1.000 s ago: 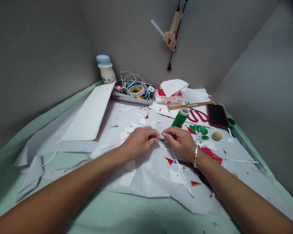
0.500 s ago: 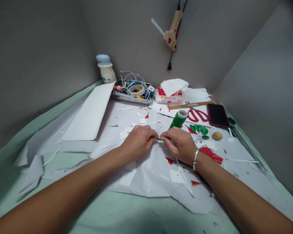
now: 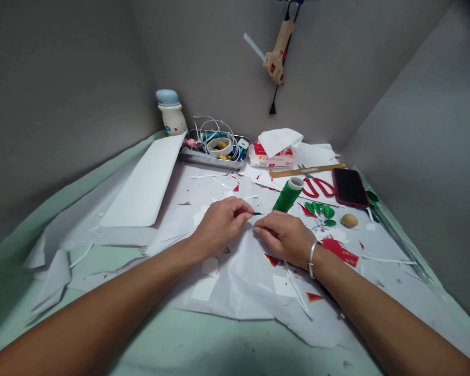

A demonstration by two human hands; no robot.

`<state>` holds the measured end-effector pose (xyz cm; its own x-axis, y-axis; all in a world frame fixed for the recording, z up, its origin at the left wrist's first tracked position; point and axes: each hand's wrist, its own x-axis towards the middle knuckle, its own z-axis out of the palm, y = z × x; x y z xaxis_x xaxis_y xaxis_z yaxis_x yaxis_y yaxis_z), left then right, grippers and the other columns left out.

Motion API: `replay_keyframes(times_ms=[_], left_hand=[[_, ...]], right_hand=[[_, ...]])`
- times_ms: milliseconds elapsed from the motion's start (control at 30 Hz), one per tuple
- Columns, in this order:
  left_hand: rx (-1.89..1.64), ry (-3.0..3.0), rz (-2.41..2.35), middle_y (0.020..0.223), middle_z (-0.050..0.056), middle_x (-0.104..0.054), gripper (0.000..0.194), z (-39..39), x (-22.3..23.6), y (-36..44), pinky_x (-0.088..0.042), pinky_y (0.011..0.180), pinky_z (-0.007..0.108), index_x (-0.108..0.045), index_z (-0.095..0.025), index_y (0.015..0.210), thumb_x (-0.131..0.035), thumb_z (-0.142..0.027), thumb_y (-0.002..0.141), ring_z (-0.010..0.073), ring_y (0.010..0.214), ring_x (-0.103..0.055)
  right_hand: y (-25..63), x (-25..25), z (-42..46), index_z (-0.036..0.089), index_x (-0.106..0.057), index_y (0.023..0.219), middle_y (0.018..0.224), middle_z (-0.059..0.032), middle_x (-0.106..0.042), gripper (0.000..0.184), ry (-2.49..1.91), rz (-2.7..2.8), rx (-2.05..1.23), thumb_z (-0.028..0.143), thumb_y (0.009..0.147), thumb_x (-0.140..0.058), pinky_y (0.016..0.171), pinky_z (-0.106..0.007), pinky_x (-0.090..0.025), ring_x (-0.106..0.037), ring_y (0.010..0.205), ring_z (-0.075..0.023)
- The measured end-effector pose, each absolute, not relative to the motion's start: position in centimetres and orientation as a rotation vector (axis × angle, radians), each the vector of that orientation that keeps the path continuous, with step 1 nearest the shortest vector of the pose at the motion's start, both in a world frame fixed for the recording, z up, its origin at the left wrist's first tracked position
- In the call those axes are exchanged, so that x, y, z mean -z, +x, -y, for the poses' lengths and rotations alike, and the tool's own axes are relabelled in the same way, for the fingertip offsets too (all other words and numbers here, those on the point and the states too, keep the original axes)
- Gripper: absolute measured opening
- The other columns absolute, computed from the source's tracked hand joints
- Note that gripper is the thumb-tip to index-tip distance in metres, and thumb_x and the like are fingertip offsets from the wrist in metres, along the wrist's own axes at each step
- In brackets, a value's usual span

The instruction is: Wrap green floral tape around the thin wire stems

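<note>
In a pinch between thumb and forefinger, my left hand (image 3: 225,222) holds a small green leaf-like piece (image 3: 257,213), its narrow tip pointing right. My right hand (image 3: 284,235), with a bracelet at the wrist, is closed just below and right of it. Its fingertips are pressed together; what they hold, if anything, is too fine to make out. Behind the right hand a spool of green thread (image 3: 287,197) stands tilted. Several green leaf pieces on thin stems (image 3: 319,211) lie to the right of the spool.
White paper scraps (image 3: 206,287) and red scraps (image 3: 340,251) litter the sheet. Farther back are red-handled scissors (image 3: 323,187), a phone (image 3: 350,186), a tissue pack (image 3: 272,156), a metal tray (image 3: 213,161) and a bottle (image 3: 172,117). A glue gun (image 3: 276,57) hangs above.
My hands have come slightly apart; the right has dropped a little and the left has risen. The green piece now shows beyond my left fingertips.
</note>
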<state>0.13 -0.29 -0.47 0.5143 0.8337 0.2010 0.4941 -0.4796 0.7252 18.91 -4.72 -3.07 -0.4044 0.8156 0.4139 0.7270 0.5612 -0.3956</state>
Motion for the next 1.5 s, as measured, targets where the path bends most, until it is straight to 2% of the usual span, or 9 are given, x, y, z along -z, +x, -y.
replay_keyframes(times_ms=[167,300,600,733,967,1200,1367,1500], left_hand=[[-0.673,2.449,-1.055,0.085,0.004,-0.067,0.018,0.3,1.0,0.2,-0.042,0.084,0.036,-0.067,-0.020,0.086,-0.050,-0.016,0.083,0.0188,0.082,-0.058],[-0.582,2.568,-0.931,0.085,0.003,-0.067,0.020,0.4,1.1,0.3,-0.041,0.086,0.036,-0.068,-0.021,0.089,-0.050,-0.015,0.083,0.0177,0.080,-0.058],[-0.696,2.183,-0.988,0.094,0.003,-0.068,0.017,0.5,0.4,0.2,-0.045,0.080,0.031,-0.065,-0.021,0.088,-0.050,-0.018,0.084,0.0167,0.088,-0.060],[-0.729,2.220,-1.099,0.093,0.004,-0.068,0.016,0.3,0.5,0.2,-0.044,0.084,0.034,-0.066,-0.022,0.088,-0.051,-0.020,0.084,0.0190,0.089,-0.059],[-0.698,2.511,-1.064,0.085,0.003,-0.069,0.019,0.0,1.3,0.2,-0.038,0.091,0.038,-0.069,-0.021,0.087,-0.051,-0.016,0.084,0.0190,0.084,-0.059],[-0.590,2.594,-0.872,0.086,0.002,-0.068,0.022,0.1,1.4,0.3,-0.037,0.093,0.038,-0.068,-0.023,0.091,-0.049,-0.016,0.086,0.0166,0.084,-0.060],[-0.667,2.325,-0.912,0.090,0.002,-0.068,0.018,0.1,0.8,0.3,-0.044,0.084,0.031,-0.067,-0.022,0.089,-0.051,-0.016,0.084,0.0155,0.086,-0.060],[-0.702,2.197,-1.019,0.093,0.002,-0.068,0.015,0.1,0.6,0.2,-0.045,0.079,0.030,-0.066,-0.022,0.089,-0.051,-0.019,0.084,0.0162,0.087,-0.060]], right_hand=[[18.7,2.6,5.1,0.019,-0.066,0.087,0.073,-0.0032,-0.066,0.015,-1.133,2.258,-0.023,0.021,0.087,-0.051,0.065,-0.029,-0.042,-0.054,0.068,-0.0163],[19.1,3.0,4.6,0.020,-0.065,0.085,0.074,-0.0028,-0.066,0.014,-1.206,2.076,-0.084,0.021,0.088,-0.051,0.068,-0.028,-0.043,-0.056,0.071,-0.0156],[19.3,3.6,4.2,0.021,-0.066,0.084,0.075,-0.0015,-0.066,0.013,-1.324,2.100,-0.272,0.020,0.086,-0.053,0.067,-0.027,-0.044,-0.057,0.073,-0.0154],[18.7,3.3,4.7,0.021,-0.066,0.087,0.078,-0.0020,-0.068,0.014,-1.267,2.259,-0.188,0.020,0.087,-0.053,0.071,-0.027,-0.044,-0.058,0.076,-0.0160],[18.6,2.8,5.1,0.018,-0.065,0.088,0.074,-0.0041,-0.065,0.017,-1.150,2.294,0.044,0.022,0.089,-0.049,0.065,-0.029,-0.041,-0.053,0.071,-0.0170],[19.3,3.0,4.3,0.020,-0.064,0.085,0.076,-0.0022,-0.065,0.015,-1.235,2.007,-0.172,0.021,0.089,-0.051,0.069,-0.028,-0.043,-0.056,0.073,-0.0156],[19.7,3.7,3.7,0.022,-0.066,0.086,0.078,-0.0002,-0.066,0.015,-1.322,1.960,-0.331,0.021,0.089,-0.052,0.070,-0.026,-0.044,-0.058,0.074,-0.0141],[19.2,3.7,4.1,0.021,-0.067,0.087,0.077,-0.0013,-0.067,0.014,-1.308,2.119,-0.286,0.021,0.087,-0.053,0.070,-0.027,-0.044,-0.058,0.074,-0.0149]])
